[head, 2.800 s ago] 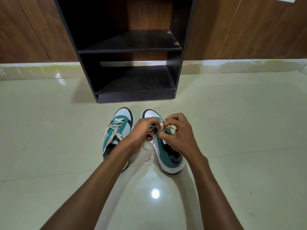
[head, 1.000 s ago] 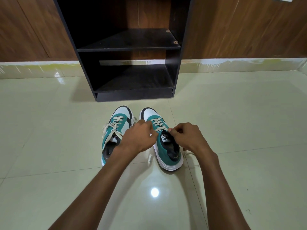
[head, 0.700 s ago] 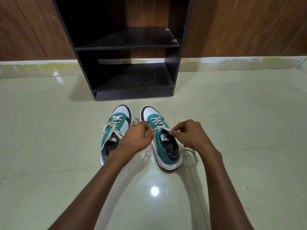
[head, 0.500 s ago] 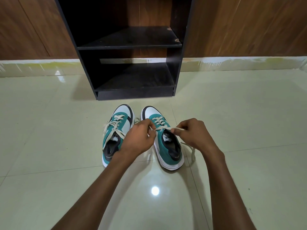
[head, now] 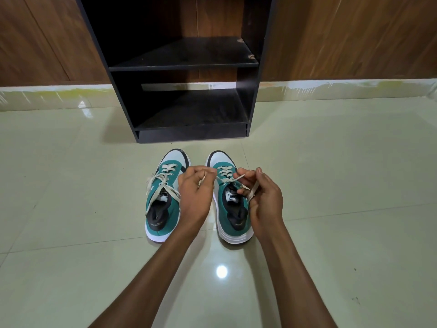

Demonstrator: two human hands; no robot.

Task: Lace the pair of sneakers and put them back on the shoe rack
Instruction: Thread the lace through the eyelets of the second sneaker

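Two teal, white and black sneakers stand side by side on the tiled floor, toes toward the rack. The left sneaker [head: 163, 200] has cream laces tied in a loose bow. Over the right sneaker [head: 233, 218] both my hands work the cream lace [head: 224, 176]. My left hand [head: 195, 194] pinches one lace end at the shoe's left side. My right hand [head: 264, 197] pinches the other end, which loops around its fingers above the tongue. The black shoe rack [head: 189, 67] stands just beyond, its two shelves bare.
A wood-panelled wall [head: 354, 36] with a pale skirting strip runs behind the rack. Glossy cream floor tiles [head: 331, 174] spread to both sides, with a light glare spot [head: 221, 271] between my forearms.
My hands moved from bunched over the right sneaker's eyelets to pulling the lace ends apart. Now the right hand has curled its end back toward the tongue.
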